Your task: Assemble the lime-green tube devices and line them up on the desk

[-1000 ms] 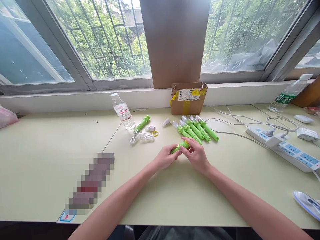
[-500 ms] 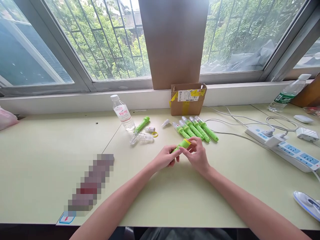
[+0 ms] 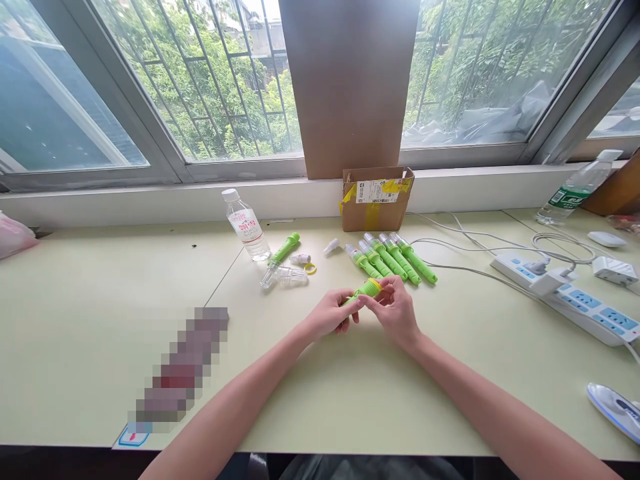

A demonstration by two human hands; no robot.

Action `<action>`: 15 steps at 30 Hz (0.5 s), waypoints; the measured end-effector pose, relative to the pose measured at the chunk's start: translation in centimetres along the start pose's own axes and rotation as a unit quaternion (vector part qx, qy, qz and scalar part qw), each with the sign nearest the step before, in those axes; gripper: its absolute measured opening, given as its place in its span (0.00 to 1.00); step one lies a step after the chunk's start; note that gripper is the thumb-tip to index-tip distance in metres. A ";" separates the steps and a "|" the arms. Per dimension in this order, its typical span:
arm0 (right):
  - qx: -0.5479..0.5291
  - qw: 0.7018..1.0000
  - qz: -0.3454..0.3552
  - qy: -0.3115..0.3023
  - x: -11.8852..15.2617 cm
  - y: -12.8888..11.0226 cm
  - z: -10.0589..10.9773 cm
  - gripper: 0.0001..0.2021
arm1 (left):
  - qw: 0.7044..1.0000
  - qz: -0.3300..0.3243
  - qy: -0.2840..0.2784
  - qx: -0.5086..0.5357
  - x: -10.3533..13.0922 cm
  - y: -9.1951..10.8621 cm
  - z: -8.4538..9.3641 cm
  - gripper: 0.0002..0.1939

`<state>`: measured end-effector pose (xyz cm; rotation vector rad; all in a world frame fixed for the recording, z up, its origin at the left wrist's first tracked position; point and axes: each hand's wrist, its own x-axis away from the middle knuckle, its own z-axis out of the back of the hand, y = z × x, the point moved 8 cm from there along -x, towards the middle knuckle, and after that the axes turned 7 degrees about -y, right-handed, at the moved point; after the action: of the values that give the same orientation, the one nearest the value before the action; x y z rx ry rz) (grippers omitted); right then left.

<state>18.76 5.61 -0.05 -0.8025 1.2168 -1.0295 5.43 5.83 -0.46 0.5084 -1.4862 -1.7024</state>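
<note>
My left hand (image 3: 333, 312) is closed round a green plastic tube (image 3: 367, 289) that has a yellow ring at its far end. The fingers of my right hand (image 3: 394, 308) pinch that end, at the yellow ring (image 3: 375, 285). Just beyond my hands lie several green sticks with clear tips (image 3: 395, 260), side by side. Further left, another green stick (image 3: 285, 248) lies near clear plastic caps (image 3: 291, 276), a small clear part with a reddish end (image 3: 300, 259) and a loose yellow ring (image 3: 310, 269). A small whitish cap (image 3: 331, 247) lies between the two groups.
An open cardboard box (image 3: 373, 213) stands by the sill, with a water bottle (image 3: 247, 225) to its left. On the right are a power strip (image 3: 565, 293), cables, a charger (image 3: 615, 269) and a green-labelled bottle (image 3: 570, 193). A blurred dark object (image 3: 185, 363) lies front left.
</note>
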 end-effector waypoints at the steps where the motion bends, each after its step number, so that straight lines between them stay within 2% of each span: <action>1: 0.000 1.000 0.001 -0.003 0.0 0.0 -0.1 0.24 | 1.000 0.000 0.000 0.000 0.0 0.0 0.0 0.26; 15: -0.050 0.999 0.005 -0.020 0.0 0.0 -0.3 0.22 | 1.000 0.001 0.010 -0.003 0.0 0.0 0.1 0.26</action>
<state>18.44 5.65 -0.12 -0.8900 1.2435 -0.9469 5.36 5.86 -0.47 0.5182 -1.4661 -1.6945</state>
